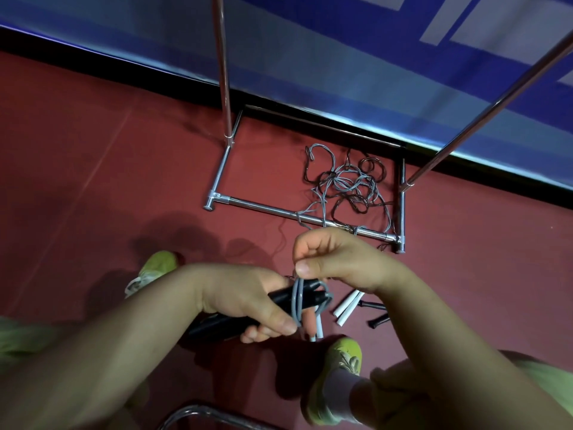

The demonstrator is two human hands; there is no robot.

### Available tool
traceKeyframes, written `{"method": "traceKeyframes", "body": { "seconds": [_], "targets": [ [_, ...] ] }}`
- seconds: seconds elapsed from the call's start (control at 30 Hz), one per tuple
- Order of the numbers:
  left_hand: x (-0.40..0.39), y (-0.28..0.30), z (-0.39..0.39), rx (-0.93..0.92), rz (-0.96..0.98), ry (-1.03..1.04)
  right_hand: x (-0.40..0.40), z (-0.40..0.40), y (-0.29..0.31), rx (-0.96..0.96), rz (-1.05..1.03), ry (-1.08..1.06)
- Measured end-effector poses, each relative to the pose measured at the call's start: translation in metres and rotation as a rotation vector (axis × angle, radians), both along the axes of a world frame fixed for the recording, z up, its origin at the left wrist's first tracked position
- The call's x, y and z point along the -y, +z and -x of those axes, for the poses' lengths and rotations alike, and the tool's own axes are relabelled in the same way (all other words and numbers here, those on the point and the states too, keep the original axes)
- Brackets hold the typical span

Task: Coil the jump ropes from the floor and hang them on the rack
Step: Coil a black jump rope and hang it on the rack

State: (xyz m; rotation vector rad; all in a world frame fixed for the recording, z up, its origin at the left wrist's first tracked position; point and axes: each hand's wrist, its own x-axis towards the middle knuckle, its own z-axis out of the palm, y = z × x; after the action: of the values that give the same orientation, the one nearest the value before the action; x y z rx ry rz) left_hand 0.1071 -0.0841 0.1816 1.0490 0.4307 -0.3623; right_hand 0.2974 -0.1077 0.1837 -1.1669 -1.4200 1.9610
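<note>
The left hand (pixel 245 301) grips a pair of black handles (pixel 279 305), their long axis running from seven to two o'clock. The right hand (pixel 335 262), at one o'clock from it, pinches the grey cord (pixel 297 301) looped over those handles, so the winding hand sits just above the bundle. The remaining ropes (pixel 347 184) lie tangled on the floor (pixel 93 150) at twelve o'clock, inside the rack (pixel 263 207) base, with white handles (pixel 347 307) on the floor just beside the hands at three o'clock.
</note>
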Motion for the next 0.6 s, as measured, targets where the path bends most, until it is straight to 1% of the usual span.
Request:
{"method": "traceKeyframes", "body": {
  "seconds": [0.07,0.13,0.17,0.23,0.27,0.33,0.4,0.6],
  "targets": [
    [-0.004,0.000,0.003,0.074,0.044,0.118,-0.001,0.002,-0.002,-0.114,0.000,-0.101],
    [-0.009,0.000,0.006,0.136,0.102,0.312,-0.003,0.002,-0.002,-0.244,0.031,-0.206],
    [-0.011,0.000,0.007,0.130,0.123,0.421,-0.004,0.001,-0.002,-0.245,0.021,-0.245],
    [-0.013,0.001,0.007,0.057,0.125,0.582,-0.005,-0.001,-0.003,-0.103,-0.088,-0.263],
    [-0.013,0.002,0.006,0.019,0.119,0.626,-0.005,-0.001,-0.004,-0.018,-0.137,-0.259],
    [-0.012,0.001,0.003,-0.031,0.125,0.687,-0.006,-0.001,-0.005,0.100,-0.168,-0.288],
    [-0.013,0.001,0.001,-0.055,0.129,0.722,-0.005,-0.002,-0.006,0.155,-0.182,-0.313],
    [-0.015,0.002,-0.003,-0.080,0.053,0.743,-0.002,0.001,-0.012,0.289,-0.188,-0.387]
  ]
}}
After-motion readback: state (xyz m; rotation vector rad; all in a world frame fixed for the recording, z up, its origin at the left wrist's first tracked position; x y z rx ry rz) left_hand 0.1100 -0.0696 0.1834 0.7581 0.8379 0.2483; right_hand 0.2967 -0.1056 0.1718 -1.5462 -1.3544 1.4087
